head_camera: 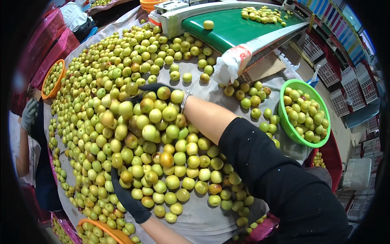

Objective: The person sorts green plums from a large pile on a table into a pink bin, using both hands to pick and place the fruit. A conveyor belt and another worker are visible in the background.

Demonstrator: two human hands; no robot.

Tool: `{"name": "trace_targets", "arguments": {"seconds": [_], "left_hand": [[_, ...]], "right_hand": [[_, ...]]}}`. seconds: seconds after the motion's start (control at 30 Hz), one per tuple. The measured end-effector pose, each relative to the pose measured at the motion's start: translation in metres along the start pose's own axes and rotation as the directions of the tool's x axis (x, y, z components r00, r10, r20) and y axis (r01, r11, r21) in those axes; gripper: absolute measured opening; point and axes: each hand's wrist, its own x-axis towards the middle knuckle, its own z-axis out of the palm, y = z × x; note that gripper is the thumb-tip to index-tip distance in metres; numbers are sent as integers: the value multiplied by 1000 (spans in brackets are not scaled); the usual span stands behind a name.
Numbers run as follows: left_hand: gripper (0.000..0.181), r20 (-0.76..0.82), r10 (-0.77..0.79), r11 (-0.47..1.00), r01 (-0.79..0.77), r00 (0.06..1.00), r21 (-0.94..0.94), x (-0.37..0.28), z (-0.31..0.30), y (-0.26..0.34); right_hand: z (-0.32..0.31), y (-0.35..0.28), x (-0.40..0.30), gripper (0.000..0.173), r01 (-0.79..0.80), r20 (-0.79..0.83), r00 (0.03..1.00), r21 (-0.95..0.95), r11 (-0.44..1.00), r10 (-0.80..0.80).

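A wide heap of yellow-green round fruits [100,140], which look like jujubes, some blushed brown, covers the cloth-lined table [195,221]. My right hand [155,87], in a black glove with a metal bracelet [185,100] at the wrist, reaches around the far side of the pile. Fruits lie against and over its fingers and hide most of them. Across the pile, my left hand [129,196], also black-gloved, cups the near side with its palm against fruits and its fingertips partly covered. Between both hands the fruits are bunched up, some blurred.
A green conveyor belt [210,36] carrying fruits stands beyond the table. To the right is a green plastic basket [281,116] of fruits. Orange baskets [63,74] [114,233] sit along the left edge. A co-worker's grey-gloved hand [30,114] is at far left. Stacked crates [355,80] line the right.
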Motion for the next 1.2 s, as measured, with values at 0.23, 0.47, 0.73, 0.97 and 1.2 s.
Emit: {"name": "trace_targets", "arguments": {"seconds": [0.23,0.47,0.73,0.97,1.2], "left_hand": [[36,106,-50,967,75,993,-245,-21,-14,-12],[33,27,-146,951,148,989,-271,-103,-20,12],[31,-209,-41,980,80,977,181,-188,-56,24],[20,-121,172,921,-116,978,372,-239,-5,62],[32,214,190,702,-284,958,653,-208,53,68]], "right_hand": [[58,56,-55,32,-161,50,986,86,983,157],[99,75,-128,32,-214,-91,973,6,977,214],[178,1,-223,39,-416,-575,818,-577,703,11],[285,-17,-372,41,-527,-545,839,-806,269,10],[311,91,-416,35,-110,-140,922,-989,-102,360]]}}
